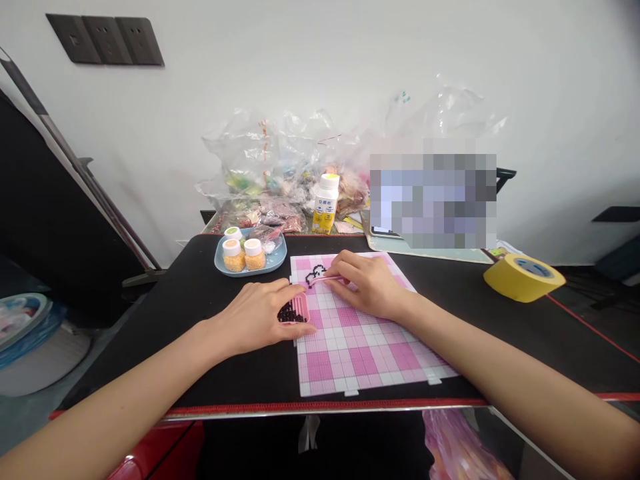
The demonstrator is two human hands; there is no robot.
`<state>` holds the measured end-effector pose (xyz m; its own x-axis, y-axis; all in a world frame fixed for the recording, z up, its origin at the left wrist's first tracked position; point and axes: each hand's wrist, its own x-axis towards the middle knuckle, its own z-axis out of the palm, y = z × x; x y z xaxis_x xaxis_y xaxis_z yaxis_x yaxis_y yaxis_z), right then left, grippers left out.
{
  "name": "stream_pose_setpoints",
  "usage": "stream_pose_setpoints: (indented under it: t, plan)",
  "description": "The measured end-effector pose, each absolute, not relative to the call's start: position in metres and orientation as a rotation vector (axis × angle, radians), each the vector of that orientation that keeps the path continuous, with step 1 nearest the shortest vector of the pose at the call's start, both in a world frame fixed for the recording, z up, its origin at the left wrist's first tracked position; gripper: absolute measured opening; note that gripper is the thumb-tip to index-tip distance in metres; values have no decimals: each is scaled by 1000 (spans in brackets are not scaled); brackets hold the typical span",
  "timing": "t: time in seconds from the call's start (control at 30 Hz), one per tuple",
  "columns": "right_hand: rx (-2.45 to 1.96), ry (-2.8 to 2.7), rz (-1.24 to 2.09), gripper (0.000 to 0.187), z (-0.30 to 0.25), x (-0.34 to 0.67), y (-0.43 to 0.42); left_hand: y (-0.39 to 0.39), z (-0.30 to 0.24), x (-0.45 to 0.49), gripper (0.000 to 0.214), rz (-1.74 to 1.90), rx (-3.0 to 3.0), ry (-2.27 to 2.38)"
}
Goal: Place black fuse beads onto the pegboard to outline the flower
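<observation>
My left hand grips a small pink ridged tray between thumb and fingers, beside the left edge of the pegboard. Black beads lie in the tray. In my right hand is a thin pink tool that looks like tweezers, pinched by the fingers, its tip pointing left. That tip is close to a curved outline of black beads near the top left of the board. The pegboard has pink and white checks and lies flat. Whether the tip holds a bead is too small to tell.
A blue tray with three white-lidded jars and a bag stands at the back left. Behind it are a white and yellow bottle and plastic bags. A blurred screen stands back right, with yellow tape in front.
</observation>
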<state>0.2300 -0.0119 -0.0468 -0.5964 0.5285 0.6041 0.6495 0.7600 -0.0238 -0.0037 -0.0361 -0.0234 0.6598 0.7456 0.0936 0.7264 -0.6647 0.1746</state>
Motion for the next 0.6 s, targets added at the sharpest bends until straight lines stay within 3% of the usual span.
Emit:
stream_pose_setpoints:
  t: [0.6]
  plan:
    - [-887,-2318,-265,22,-46,229,-13,-37,-24,-5,57,221,2761,1218]
